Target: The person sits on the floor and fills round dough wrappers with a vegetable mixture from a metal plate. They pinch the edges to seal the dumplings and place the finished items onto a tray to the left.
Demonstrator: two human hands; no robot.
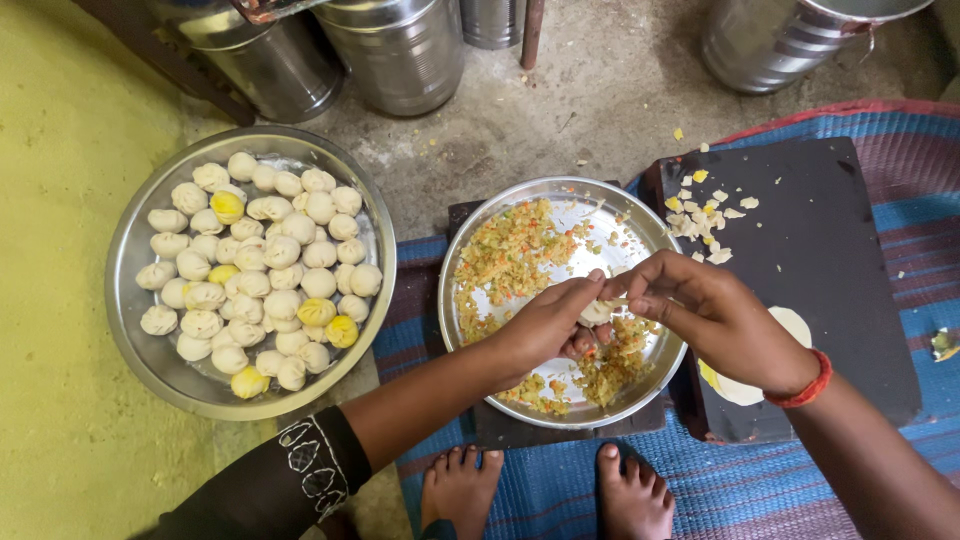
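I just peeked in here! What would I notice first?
Probably the big round steel tray on the left, heaped with white and yellow dumplings. Next, in the middle, the left hand and right hand pinch a dumpling wrapper over a steel plate of crumbly filling.

A wide steel tray (128,300) on the yellow floor (60,150) is heaped with pale and yellow dumplings (262,270). Steel drums (400,50) stand along the concrete behind it. A dark board (830,230) with dough scraps (700,215) lies on a blue striped mat (920,210)
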